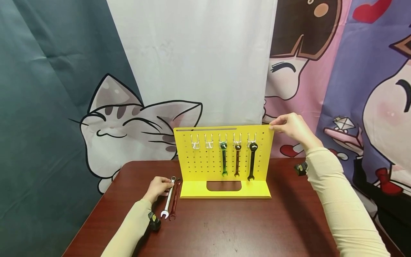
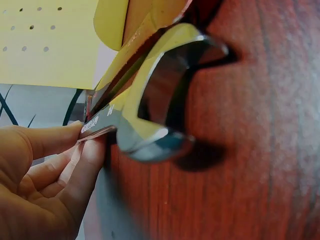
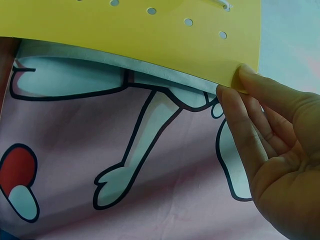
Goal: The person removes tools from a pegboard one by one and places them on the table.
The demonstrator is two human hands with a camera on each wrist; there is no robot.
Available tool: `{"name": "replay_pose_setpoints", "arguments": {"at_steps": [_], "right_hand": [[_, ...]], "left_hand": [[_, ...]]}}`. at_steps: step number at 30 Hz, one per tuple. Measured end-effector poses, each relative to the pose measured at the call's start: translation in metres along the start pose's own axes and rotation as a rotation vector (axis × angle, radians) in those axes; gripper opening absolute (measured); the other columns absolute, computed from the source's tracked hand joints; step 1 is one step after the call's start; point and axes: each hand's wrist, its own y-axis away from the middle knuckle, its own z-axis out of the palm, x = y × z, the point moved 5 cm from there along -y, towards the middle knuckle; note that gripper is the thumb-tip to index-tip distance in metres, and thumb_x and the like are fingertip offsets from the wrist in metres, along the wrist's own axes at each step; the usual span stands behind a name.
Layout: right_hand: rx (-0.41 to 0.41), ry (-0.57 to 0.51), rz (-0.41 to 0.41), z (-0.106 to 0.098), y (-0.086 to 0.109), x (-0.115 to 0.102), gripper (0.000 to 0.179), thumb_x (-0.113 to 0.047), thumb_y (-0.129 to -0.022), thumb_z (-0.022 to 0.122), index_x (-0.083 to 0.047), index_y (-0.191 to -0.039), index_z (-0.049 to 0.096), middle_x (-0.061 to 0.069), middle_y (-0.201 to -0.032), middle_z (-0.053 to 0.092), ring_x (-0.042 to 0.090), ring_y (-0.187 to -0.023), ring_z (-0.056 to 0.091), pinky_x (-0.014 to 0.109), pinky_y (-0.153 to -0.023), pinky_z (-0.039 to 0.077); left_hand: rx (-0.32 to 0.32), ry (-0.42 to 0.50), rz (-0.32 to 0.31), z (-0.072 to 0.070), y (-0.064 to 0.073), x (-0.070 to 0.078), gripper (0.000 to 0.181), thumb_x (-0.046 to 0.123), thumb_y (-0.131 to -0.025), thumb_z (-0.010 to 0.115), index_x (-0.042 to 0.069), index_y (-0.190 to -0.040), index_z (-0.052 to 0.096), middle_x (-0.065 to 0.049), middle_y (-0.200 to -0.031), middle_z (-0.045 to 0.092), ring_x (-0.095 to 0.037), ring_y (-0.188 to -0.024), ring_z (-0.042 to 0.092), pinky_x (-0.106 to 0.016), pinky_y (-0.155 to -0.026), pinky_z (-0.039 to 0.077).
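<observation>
Thumb and fingers of my left hand (image 1: 158,187) pinch a silver combination wrench (image 2: 150,95) near its ring end; its open end points toward me. Beside it on the table lies a dark red wrench (image 1: 174,200). My right hand (image 1: 293,128) pinches the top right corner of a yellow pegboard (image 1: 199,164), thumb on the front face in the right wrist view. From the board's hooks hang a green wrench (image 1: 224,159), a brown-gold wrench (image 1: 237,160) and a black wrench (image 1: 252,162). Two hooks (image 1: 195,143) on the left carry nothing.
The pegboard's base (image 1: 196,191), with a cut-out in its middle, stands on a dark red wooden table (image 1: 224,228). A curtain (image 1: 192,53) printed with cartoon figures hangs right behind the table's far edge.
</observation>
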Motion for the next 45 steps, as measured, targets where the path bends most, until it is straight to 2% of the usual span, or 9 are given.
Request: {"name": "replay_pose_setpoints", "arguments": {"at_steps": [8, 19, 28, 34, 40, 45], "right_hand": [[0.001, -0.001, 0.000, -0.0011, -0.0004, 0.0004, 0.030, -0.026, -0.092, 0.077, -0.003, -0.111, 0.075, 0.015, -0.097, 0.076, 0.027, -0.086, 0.074, 0.046, -0.088, 0.046], [0.015, -0.013, 0.006, -0.0001, -0.0007, 0.0055, 0.027, -0.024, -0.092, 0.076, -0.003, -0.109, 0.076, 0.015, -0.096, 0.076, 0.028, -0.086, 0.075, 0.049, -0.090, 0.048], [0.025, 0.000, 0.003, -0.0009, -0.0018, 0.0050, 0.027, -0.026, -0.092, 0.076, -0.005, -0.109, 0.076, 0.015, -0.095, 0.076, 0.025, -0.083, 0.074, 0.043, -0.084, 0.047], [0.017, -0.004, 0.009, 0.0016, -0.0005, 0.0058, 0.028, -0.026, -0.091, 0.077, -0.004, -0.108, 0.076, 0.015, -0.095, 0.076, 0.025, -0.083, 0.074, 0.043, -0.084, 0.047], [0.018, -0.004, 0.010, 0.0017, 0.0008, 0.0053, 0.028, -0.026, -0.091, 0.077, -0.005, -0.109, 0.076, 0.015, -0.095, 0.076, 0.025, -0.084, 0.074, 0.040, -0.082, 0.047], [0.025, -0.011, 0.010, 0.0008, 0.0002, 0.0054, 0.027, -0.025, -0.092, 0.076, -0.005, -0.109, 0.076, 0.013, -0.094, 0.076, 0.026, -0.084, 0.074, 0.044, -0.085, 0.047]], "left_hand": [[0.036, -0.025, -0.009, 0.0007, -0.0015, 0.0001, 0.021, 0.002, -0.091, 0.069, -0.014, -0.104, 0.068, -0.015, -0.086, 0.068, -0.019, -0.068, 0.065, -0.031, -0.056, 0.059], [0.055, -0.108, 0.002, -0.0003, -0.0032, 0.0014, 0.015, 0.004, -0.088, 0.073, -0.008, -0.095, 0.071, -0.012, -0.080, 0.068, -0.018, -0.063, 0.064, -0.033, -0.054, 0.059], [0.072, -0.130, 0.020, 0.0011, -0.0061, 0.0013, 0.015, 0.007, -0.087, 0.075, -0.006, -0.094, 0.072, -0.010, -0.076, 0.067, -0.015, -0.055, 0.059, -0.029, -0.049, 0.057], [0.074, -0.141, 0.013, 0.0019, -0.0021, -0.0026, 0.016, 0.007, -0.088, 0.075, -0.006, -0.096, 0.072, -0.011, -0.079, 0.066, -0.017, -0.058, 0.061, -0.030, -0.051, 0.058], [0.097, -0.163, 0.026, 0.0019, -0.0006, 0.0009, 0.014, 0.008, -0.089, 0.075, -0.005, -0.095, 0.072, -0.012, -0.082, 0.067, -0.018, -0.060, 0.063, -0.032, -0.053, 0.059], [0.094, -0.176, 0.018, 0.0038, 0.0014, 0.0023, 0.014, 0.009, -0.090, 0.075, -0.004, -0.095, 0.072, -0.012, -0.083, 0.067, -0.018, -0.060, 0.060, -0.031, -0.053, 0.058]]}}
